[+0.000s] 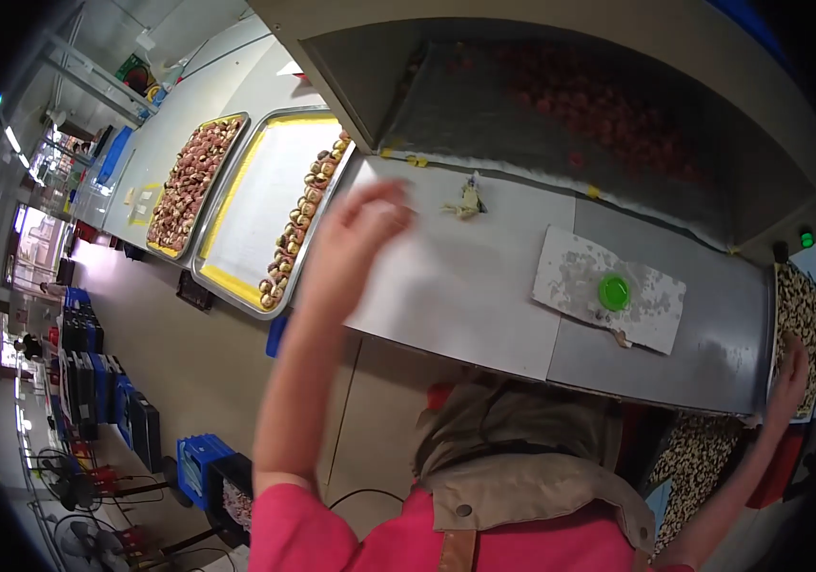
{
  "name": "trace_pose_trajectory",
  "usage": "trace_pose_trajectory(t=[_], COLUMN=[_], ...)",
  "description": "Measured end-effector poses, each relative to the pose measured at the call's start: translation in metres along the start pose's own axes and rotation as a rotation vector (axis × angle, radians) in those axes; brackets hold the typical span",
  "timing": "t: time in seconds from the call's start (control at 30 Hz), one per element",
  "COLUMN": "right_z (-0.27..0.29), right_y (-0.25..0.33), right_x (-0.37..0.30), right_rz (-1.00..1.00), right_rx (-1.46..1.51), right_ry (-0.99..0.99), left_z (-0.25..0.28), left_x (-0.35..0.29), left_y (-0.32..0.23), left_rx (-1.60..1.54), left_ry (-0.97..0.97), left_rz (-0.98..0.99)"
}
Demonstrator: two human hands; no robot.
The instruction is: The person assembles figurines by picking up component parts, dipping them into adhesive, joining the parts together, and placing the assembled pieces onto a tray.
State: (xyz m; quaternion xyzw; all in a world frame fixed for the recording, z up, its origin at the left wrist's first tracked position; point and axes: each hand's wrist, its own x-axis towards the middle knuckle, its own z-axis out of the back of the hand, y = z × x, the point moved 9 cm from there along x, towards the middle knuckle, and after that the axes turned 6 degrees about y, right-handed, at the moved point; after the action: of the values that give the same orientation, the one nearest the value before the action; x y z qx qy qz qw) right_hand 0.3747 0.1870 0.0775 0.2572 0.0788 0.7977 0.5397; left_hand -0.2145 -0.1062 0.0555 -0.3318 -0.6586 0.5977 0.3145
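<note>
My left hand (362, 229) is raised over the white worktop beside a metal tray (200, 259). Its fingers look bent but are smeared by motion, so I cannot tell what is in them. On that tray's white sheet, small round reddish-brown and cream pieces (295, 229) stand in a band along the right side. Far to the right, my right hand (789, 381) reaches to a tray of small black-and-cream pieces (799, 303). Its fingers are stretched out, and I make out nothing in them.
A spotted white board (565, 272) carries a green round dish (614, 293). Crumpled scraps (466, 200) lie behind it. A hooded compartment (522, 124) holds reddish pieces. Another tray (196, 181) is full of brown pieces. Fans (70, 481) and blue crates (200, 467) stand at left.
</note>
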Motion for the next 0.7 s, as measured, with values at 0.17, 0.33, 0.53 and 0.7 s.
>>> trace_pose_trajectory(t=[0.17, 0.33, 0.53, 0.7], right_z=[0.023, 0.009, -0.003, 0.004], right_y=[-0.106, -0.091, -0.066, -0.1], right_x=[0.027, 0.021, 0.031, 0.032], right_rz=[-0.135, 0.038, 0.036, 0.02], right_rx=[-0.165, -0.42, -0.467, -0.461], right_ry=[0.02, -0.003, 0.104, 0.113], left_z=[0.175, 0.184, 0.174, 0.189], left_x=[0.069, 0.117, 0.123, 0.13], left_y=[-0.018, 0.008, 0.011, 0.03], left_rx=[0.372, 0.578, 1.049, 0.975], left_ry=[-0.384, -0.359, -0.417, -0.318], left_rz=[-0.156, -0.04, 0.136, 0.127])
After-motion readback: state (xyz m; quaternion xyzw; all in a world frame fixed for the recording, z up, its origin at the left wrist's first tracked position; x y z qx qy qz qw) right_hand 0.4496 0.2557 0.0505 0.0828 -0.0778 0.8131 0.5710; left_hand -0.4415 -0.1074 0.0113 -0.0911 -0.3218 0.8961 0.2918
